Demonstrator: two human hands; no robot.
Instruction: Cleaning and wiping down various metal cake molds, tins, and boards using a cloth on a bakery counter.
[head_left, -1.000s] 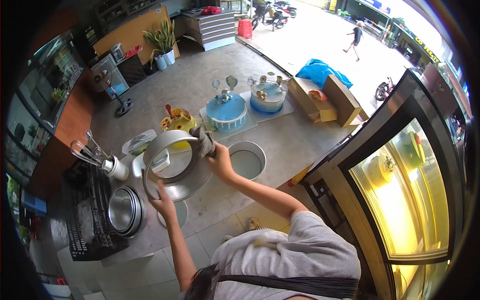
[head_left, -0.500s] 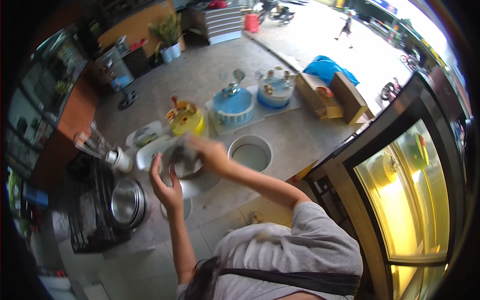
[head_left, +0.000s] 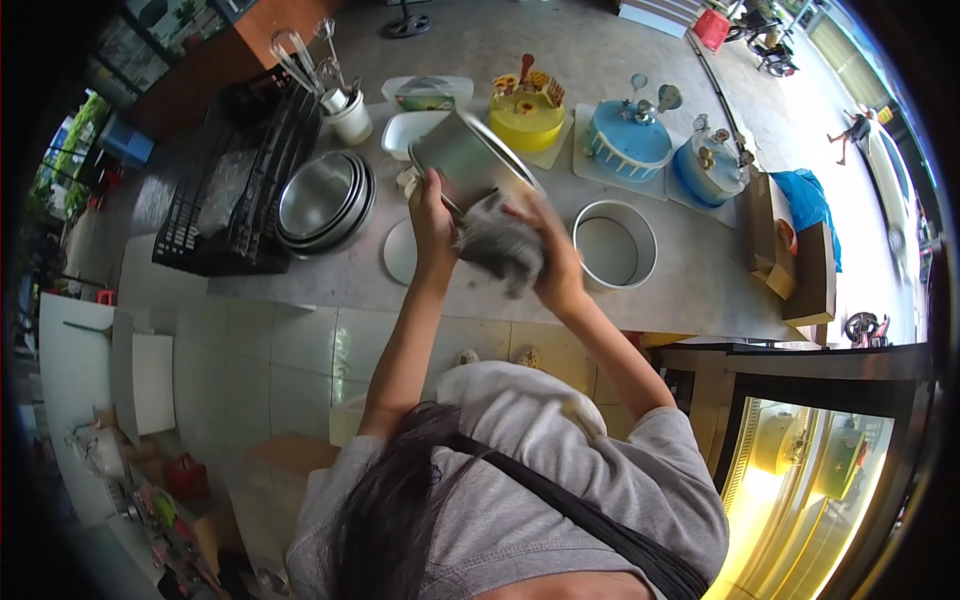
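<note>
Metal tin (head_left: 462, 152): held up above the table, tilted, its open rim toward two o'clock; it is the centre of the clock used here, with twelve at the top edge.
Left hand (head_left: 432, 218): closed on the tin's rim at seven o'clock, fingers along the wall.
Grey cloth (head_left: 497, 240): bunched against the tin at five o'clock, blurred at its edges.
Right hand (head_left: 556, 248): closed around the cloth, pressing it to the tin; its fingers are partly blurred.
Pale disc (head_left: 397, 255): flat on the table at seven, just beside the left forearm.
Second tin (head_left: 615, 246): upright at four, near the right hand.
White tray (head_left: 408, 132): at ten, just beside the held tin.
Yellow cake (head_left: 527, 122): between one and two.
Blue cake (head_left: 630, 142): near three, with a blue-and-white cake (head_left: 712, 172) beyond.
Nested bowls (head_left: 318, 200): between eight and nine, beside a black crate (head_left: 225, 200).
Whisk pot (head_left: 350, 122): between nine and ten.
Table (head_left: 700, 295): grey, under all these.
</note>
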